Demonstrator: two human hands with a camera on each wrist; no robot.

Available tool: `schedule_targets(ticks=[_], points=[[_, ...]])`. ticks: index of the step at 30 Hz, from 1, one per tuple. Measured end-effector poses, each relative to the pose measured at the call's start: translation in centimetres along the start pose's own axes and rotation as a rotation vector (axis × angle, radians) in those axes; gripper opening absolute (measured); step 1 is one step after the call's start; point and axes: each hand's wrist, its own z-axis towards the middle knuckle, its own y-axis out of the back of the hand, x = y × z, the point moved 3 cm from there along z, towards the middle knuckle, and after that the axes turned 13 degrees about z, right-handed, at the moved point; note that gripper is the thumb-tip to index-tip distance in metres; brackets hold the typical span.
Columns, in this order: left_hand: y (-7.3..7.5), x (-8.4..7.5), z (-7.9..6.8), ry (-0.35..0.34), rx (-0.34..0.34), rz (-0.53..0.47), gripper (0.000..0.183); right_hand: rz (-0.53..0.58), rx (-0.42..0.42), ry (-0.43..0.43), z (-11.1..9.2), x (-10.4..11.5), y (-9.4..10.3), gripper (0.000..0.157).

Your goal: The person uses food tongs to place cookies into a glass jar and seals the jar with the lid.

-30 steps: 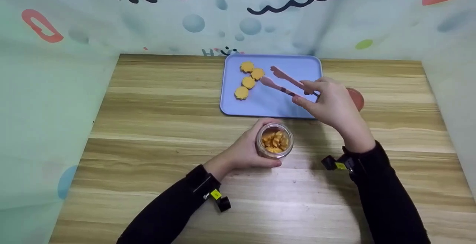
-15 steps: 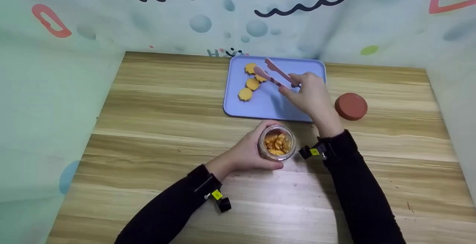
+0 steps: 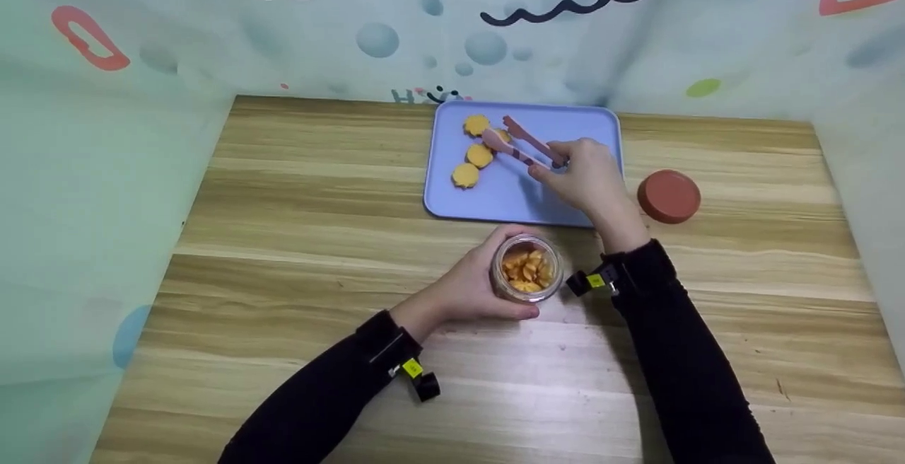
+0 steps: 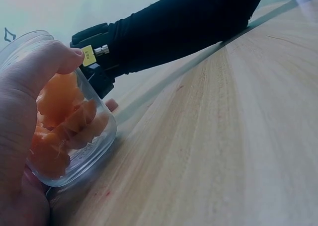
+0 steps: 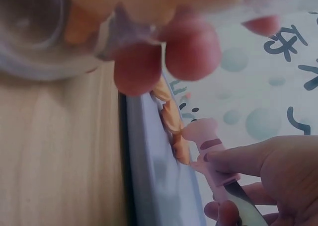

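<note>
Left hand (image 3: 463, 287): fingers and thumb curled round the clear jar (image 3: 529, 298), thumb on the near side. Jar sits just in front of the tray, lidless mouth facing up, orange pieces (image 3: 524, 266) inside; whether its base touches the counter (image 3: 297, 230) cannot be told.

Right hand (image 3: 590, 177): pinches the pink tongs (image 3: 527, 135) between thumb and fingers. Tongs extend over the blue tray (image 3: 488, 202), arms spread apart; one tip partly covers the rightmost cookie in the head view, contact unclear.

Four yellow cookies (image 3: 465, 175) lie in a bent line on the tray's left half. Red lid (image 3: 669, 196) lies on the counter, right of the tray. Both sleeves (image 3: 318, 386) are black.
</note>
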Motion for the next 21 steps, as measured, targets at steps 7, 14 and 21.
schedule_targets(ticks=[7,14,21], points=[[0.05,-0.23,-0.03,0.01,0.004,-0.021,0.101,-0.01,0.027,-0.022,0.02,-0.26,-0.09,0.047],[0.1,-0.36,0.06,0.012,0.0,-0.013,0.101,-0.005,0.038,-0.041,0.01,-0.3,-0.19,0.044],[0.03,-0.13,0.02,-0.008,-0.01,0.014,0.098,0.0,0.063,-0.046,-0.09,-0.04,-0.09,0.037]])
